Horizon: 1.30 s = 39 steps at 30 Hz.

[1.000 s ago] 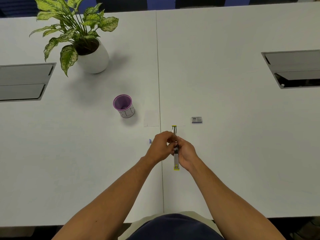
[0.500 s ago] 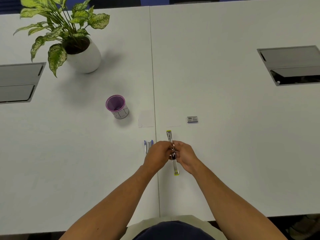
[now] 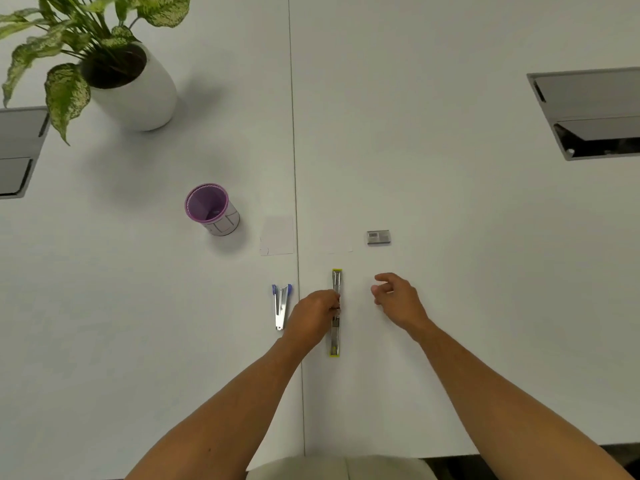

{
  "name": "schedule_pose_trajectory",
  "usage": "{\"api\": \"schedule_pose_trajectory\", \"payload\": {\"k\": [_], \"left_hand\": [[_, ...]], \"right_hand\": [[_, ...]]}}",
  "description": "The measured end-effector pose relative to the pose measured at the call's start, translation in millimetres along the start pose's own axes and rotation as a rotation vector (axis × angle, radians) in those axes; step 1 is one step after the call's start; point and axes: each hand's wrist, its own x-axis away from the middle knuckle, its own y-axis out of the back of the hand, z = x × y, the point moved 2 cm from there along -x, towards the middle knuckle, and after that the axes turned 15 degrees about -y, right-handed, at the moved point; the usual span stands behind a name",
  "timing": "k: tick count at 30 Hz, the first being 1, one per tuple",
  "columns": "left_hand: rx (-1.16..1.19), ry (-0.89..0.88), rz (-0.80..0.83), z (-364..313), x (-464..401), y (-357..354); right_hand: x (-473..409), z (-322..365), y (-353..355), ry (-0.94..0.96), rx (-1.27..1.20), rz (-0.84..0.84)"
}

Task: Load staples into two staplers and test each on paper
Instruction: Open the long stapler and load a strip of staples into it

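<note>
A yellow-green stapler [image 3: 336, 327] lies unfolded flat in a long line on the white table, just right of the centre seam. My left hand [image 3: 313, 315] pinches it at its hinge in the middle. My right hand [image 3: 396, 299] hovers to the stapler's right, fingers loosely apart and holding nothing. A blue stapler [image 3: 281, 305] lies to the left of my left hand, opened in a narrow V. A small grey staple box [image 3: 378, 236] sits beyond my right hand. Two white paper slips lie ahead: one [image 3: 278, 235] left of the seam, a faint one [image 3: 337, 242] right of it.
A purple cup [image 3: 212, 210] stands at the left centre. A potted plant in a white pot [image 3: 136, 90] is at the far left. Metal cable hatches are set into the table at the left edge [image 3: 17, 150] and the right edge [image 3: 588, 112].
My right hand has let go of the yellow-green stapler and moved away to the right. My left hand stays at the hinge. The view has tilted so the blue stapler now shows fully.
</note>
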Motion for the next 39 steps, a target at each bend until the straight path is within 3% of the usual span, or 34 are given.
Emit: {"api": "schedule_pose_trajectory", "payload": {"k": [10,16,26,30,35,39], "left_hand": [[-0.083,-0.148,-0.081,3.8,-12.3,-7.6],[-0.09,-0.117,-0.096,6.1,-7.4,-10.7],[-0.045,-0.09,-0.114,3.3,-7.2,-6.8],[-0.06,-0.121,-0.119,4.4,-0.7,-2.6],[-0.096,-0.145,-0.236,-0.4,10.5,9.8],[-0.127,-0.191,-0.218,-9.1,9.8,20.2]], "right_hand": [[-56.9,45.6,19.5,0.225,0.452,-0.279],[-76.3,52.0,15.5,0.306,0.79,-0.302],[-56.2,34.4,10.8,0.402,0.715,-0.363],[-36.4,26.3,1.7,0.399,0.48,-0.298],[-5.2,15.1,-10.1,0.377,0.196,-0.223],[17.6,21.0,-14.6,0.405,0.063,-0.109]]}}
